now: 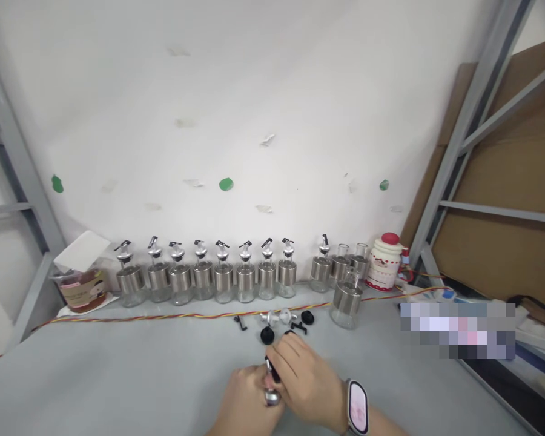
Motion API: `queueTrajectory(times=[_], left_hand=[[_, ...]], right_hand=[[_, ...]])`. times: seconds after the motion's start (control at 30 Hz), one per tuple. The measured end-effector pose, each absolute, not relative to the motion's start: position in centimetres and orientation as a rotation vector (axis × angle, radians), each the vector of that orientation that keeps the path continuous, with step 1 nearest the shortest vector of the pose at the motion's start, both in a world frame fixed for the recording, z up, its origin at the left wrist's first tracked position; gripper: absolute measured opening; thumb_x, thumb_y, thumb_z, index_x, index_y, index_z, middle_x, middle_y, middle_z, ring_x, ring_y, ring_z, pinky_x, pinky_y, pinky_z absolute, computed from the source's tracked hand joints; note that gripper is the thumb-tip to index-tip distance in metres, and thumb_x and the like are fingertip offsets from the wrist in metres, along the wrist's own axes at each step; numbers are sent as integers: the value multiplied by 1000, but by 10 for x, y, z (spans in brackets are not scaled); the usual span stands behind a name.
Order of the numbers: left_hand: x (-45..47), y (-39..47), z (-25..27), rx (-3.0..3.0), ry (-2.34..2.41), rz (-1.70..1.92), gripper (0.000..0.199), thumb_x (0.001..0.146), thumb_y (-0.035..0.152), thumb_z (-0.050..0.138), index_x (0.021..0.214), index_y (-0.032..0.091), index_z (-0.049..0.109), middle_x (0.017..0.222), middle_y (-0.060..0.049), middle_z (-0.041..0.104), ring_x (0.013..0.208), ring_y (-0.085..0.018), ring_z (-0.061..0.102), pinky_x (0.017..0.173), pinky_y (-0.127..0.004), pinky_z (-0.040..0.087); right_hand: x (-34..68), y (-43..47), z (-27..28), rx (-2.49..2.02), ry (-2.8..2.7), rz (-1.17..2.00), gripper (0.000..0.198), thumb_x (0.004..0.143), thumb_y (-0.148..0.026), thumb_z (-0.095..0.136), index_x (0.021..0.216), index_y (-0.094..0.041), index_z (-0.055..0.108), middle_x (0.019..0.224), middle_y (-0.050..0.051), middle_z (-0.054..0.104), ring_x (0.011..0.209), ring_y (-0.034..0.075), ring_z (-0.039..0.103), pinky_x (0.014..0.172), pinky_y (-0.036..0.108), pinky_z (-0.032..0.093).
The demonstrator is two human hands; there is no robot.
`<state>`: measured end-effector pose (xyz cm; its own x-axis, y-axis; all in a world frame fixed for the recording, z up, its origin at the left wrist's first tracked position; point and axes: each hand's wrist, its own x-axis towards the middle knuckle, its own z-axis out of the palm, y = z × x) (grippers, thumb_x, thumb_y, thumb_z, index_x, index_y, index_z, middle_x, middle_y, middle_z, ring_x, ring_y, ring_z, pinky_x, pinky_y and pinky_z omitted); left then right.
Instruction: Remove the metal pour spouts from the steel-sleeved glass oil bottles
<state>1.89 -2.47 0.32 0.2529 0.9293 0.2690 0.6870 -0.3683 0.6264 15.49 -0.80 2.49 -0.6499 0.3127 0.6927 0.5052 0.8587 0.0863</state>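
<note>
Low in the head view, my left hand [247,396] and my right hand [306,378] are pressed together around a silver bottle pourer [272,397] with a black part on it. Both hands are closed on it, and much of it is hidden by the fingers. Just beyond lie loose pourer parts: a round black stopper [267,335], another black stopper [307,317], a small black lever [240,323], a second black lever [299,328] and silver-and-clear spout pieces [277,317]. An unstoppered glass bottle with a steel band [347,298] stands to their right.
Along the wall stand several steel-banded bottles [224,281] with pourers fitted. Two open bottles [358,261] are beside a white jar with a red lid [384,266]. A twisted wire [177,315] crosses the grey table [118,369]. A plastic tub [82,290] sits left.
</note>
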Motion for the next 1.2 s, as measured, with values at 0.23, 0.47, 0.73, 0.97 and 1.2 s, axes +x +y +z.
queueTrajectory(times=[0.23,0.47,0.73,0.97,1.2], left_hand=[[27,-27,4,1875,1524,938,24,70,32,49,49,20,45,46,-5,57,43,-17,53,45,-26,33],[9,2,9,1141,1416,895,34,62,48,55,73,18,45,35,6,49,27,-10,43,29,-18,26],[-5,18,7,888,1361,948,48,63,51,52,94,18,36,39,9,50,29,-10,47,29,-16,26],[-4,14,12,820,1332,987,60,67,36,55,115,11,28,46,4,57,36,-13,55,35,-19,36],[-7,15,8,891,1320,1112,53,67,29,51,114,13,32,45,5,56,34,-12,53,33,-18,33]], right_hand=[[161,-10,32,-730,-2038,-44,27,87,-15,27,79,-15,53,69,6,55,66,17,48,62,31,41],[187,39,18,-1235,-1789,379,24,83,-28,41,84,-15,61,72,5,64,64,18,58,60,30,47],[215,39,42,-1240,-1555,12,35,84,-32,41,116,-21,47,87,5,52,73,17,52,72,33,44],[250,62,48,-1353,-1141,-356,58,75,-37,52,126,-14,35,114,15,43,108,28,38,92,46,28],[269,88,23,-1389,-1190,-29,41,74,-42,49,102,-12,52,92,14,60,89,27,54,80,46,36]])
